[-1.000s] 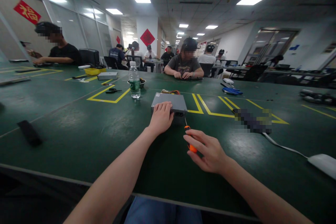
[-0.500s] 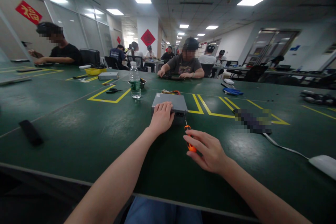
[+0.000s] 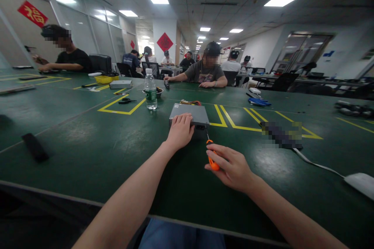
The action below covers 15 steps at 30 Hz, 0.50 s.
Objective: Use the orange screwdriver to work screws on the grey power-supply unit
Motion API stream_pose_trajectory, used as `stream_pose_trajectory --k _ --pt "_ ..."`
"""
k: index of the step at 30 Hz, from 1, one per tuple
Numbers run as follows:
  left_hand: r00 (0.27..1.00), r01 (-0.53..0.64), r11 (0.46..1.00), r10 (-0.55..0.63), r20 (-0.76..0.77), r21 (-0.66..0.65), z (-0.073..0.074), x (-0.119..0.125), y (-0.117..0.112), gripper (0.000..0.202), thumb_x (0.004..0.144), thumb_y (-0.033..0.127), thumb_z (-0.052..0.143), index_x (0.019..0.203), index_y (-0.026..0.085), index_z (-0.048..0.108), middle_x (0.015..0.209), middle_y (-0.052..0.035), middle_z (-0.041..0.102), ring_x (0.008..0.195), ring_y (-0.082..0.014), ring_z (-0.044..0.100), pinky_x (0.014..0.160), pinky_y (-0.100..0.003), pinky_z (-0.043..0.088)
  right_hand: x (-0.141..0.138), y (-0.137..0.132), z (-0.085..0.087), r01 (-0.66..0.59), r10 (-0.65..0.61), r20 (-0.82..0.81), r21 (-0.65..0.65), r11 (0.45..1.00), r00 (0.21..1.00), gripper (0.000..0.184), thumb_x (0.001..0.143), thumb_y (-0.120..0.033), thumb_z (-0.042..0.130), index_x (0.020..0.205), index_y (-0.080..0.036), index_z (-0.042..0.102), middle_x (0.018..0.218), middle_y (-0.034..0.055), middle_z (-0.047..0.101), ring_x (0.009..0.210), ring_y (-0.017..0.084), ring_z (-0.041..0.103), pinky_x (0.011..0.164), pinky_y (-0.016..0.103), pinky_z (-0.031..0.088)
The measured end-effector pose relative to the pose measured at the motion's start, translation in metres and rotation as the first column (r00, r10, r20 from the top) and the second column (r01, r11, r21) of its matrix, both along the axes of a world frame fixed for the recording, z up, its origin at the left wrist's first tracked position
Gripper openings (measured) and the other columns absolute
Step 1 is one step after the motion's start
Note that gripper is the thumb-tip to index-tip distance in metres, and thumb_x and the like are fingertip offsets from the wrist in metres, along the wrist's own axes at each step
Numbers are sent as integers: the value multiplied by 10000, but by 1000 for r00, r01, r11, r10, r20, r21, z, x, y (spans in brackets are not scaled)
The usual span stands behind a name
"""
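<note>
A grey metal computer power supply [image 3: 198, 113] lies on the green table in front of me, its socket side towards me. My left hand [image 3: 180, 130] grips its near left part, fingers over the top and thumb along the near side. Coloured cables [image 3: 190, 102] come out behind the box. Between the fingers and thumb of my right hand [image 3: 229, 165] is an orange and black screwdriver [image 3: 214, 163]. Its shaft points up to the near right corner of the power supply; whether the tip sits in a screw is too small to tell.
A water bottle [image 3: 150, 91] stands left of the power supply, before a metal bowl [image 3: 159, 92]. A dark blurred-out object [image 3: 280, 134] with a white cable lies right. Blue gloves [image 3: 259, 102] and a black strip [image 3: 35, 148] also lie about. A co-worker [image 3: 209, 71] sits opposite.
The fingers of my right hand have shifted around the screwdriver handle, the thumb moving back a little. My left hand and the power supply stay put. The co-worker opposite has reached for a dark object.
</note>
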<state>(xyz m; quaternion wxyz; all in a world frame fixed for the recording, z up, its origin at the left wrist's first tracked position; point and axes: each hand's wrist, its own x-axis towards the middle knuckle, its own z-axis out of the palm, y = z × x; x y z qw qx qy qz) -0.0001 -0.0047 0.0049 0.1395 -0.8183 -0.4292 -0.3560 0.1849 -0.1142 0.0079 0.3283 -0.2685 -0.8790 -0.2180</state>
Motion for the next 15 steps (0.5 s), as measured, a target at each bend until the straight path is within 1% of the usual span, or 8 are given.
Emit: stream_pose_trajectory --k 2,4,6,7,9,12,13,15 --pt "1000 2 1000 -2 -1 -3 0 0 0 272 840 238 455 1100 166 485 1227 -86 528 1141 -231 448 983 -387 303 0 2 -2 -22 22 -55 5 1000 998 294 838 -308 567 1070 -170 453 1036 140 605 844 201 646 662 311 549" --pt "1000 2 1000 -2 0 -6 1 -1 -1 270 843 239 449 1100 167 485 1225 -85 530 1140 -230 449 981 -388 304 0 2 -2 -33 30 -100 -38 999 995 306 840 -336 560 1061 -172 426 1045 145 603 855 197 647 667 313 553" --pt "1000 3 1000 -3 3 -10 2 -1 -1 268 846 239 444 1101 171 484 1228 -84 528 1142 -228 447 980 -389 304 0 0 0 -33 27 -86 -70 997 996 309 855 -330 524 1092 -164 416 1066 156 597 898 205 638 685 322 550" --pt "1000 4 1000 -4 4 -11 2 -1 -1 268 846 239 442 1102 172 483 1228 -85 528 1142 -227 446 980 -389 304 -1 -2 1 -24 21 -56 -57 998 998 309 861 -309 506 1115 -158 420 1075 163 596 903 208 635 681 320 545" --pt "1000 7 1000 -7 3 -10 1 -1 -1 269 844 238 445 1102 171 483 1227 -85 528 1142 -228 446 977 -389 305 -1 -5 4 9 -10 21 31 999 1000 299 863 -266 496 1136 -153 451 1086 173 603 838 198 643 638 300 528" --pt "1000 6 1000 -6 3 -4 0 -1 0 274 843 237 446 1105 167 482 1226 -86 526 1134 -228 451 975 -388 304 -2 -6 8 44 -57 66 190 981 996 250 837 -269 563 1057 -157 520 1040 162 641 695 164 634 565 270 485" --pt "1000 6 1000 -6 6 -1 0 -1 0 276 843 238 446 1107 166 481 1225 -88 527 1132 -227 452 975 -388 304 -2 -6 9 42 -56 58 220 975 997 243 822 -280 590 1021 -154 529 1007 157 654 672 159 626 551 266 475" --pt "1000 7 1000 -7 9 1 0 -1 0 278 844 239 445 1109 165 480 1219 -91 529 1129 -224 453 976 -389 304 -1 -4 9 31 -40 31 237 971 999 238 811 -292 612 983 -153 525 946 143 667 659 153 617 540 258 469"
